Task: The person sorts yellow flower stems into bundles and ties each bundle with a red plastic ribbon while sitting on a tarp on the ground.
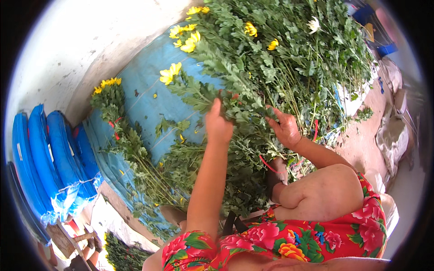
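Note:
My left hand point(218, 123) is closed around a leafy chrysanthemum stem point(193, 88) topped by a yellow bloom point(170, 73). The fingers' far side is hidden by leaves. To its right, my right hand point(284, 128) pinches green foliage with thumb and fingers; which stem it grips is partly hidden. A large heap of cut chrysanthemums point(281, 64) lies just beyond both hands, with a few yellow flowers and one white flower point(314, 25). Loose leafy stems point(244, 179) cover the floor below my forearms. On the left rests a bundle point(135, 142) bound with red ties, its yellow heads together.
A blue sheet point(159, 111) lies under the flowers beside a white wall point(78, 37). Several blue padded objects point(57, 152) stand at left. More foliage point(125, 252) is at lower left. Pale sacks point(391, 139) lie at right. A red tie point(271, 165) lies near my foot.

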Demonstrator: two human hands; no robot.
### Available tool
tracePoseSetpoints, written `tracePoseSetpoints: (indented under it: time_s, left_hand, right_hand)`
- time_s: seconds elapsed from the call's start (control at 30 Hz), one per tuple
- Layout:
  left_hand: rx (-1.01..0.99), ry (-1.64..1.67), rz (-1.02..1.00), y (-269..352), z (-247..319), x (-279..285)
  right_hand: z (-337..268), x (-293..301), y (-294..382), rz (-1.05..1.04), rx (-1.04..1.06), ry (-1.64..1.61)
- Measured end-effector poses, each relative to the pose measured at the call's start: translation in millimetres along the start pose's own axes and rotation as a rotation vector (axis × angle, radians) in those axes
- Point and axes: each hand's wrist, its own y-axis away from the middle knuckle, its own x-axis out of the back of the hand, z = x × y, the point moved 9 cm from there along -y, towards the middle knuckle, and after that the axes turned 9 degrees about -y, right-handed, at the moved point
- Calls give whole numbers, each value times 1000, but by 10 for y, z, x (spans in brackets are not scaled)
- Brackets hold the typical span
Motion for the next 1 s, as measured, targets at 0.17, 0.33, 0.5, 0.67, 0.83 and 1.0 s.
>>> tracePoseSetpoints:
  time_s: [0.17, 0.33, 0.5, 0.67, 0.83, 1.0]
  left_hand:
    - [21, 90, 74, 86, -25, 24]
    - [97, 178, -111, 153, 55, -140]
    - [141, -62, 50, 57, -73, 462]
    - [113, 49, 97, 50, -39, 555]
    - [136, 9, 132, 77, -120, 594]
    - [112, 32, 110, 108, -70, 614]
  right_hand:
    - [-83, -306, 22, -75, 36, -37]
    - [-58, -421, 61, -237, 69, 36]
    - [-115, -443, -386, -408, 147, 276]
    - [949, 7, -1168, -142, -344, 712]
    - [1287, 65, -1411, -133, -539, 694]
    - [1289, 286, -1360, -32, -432, 589]
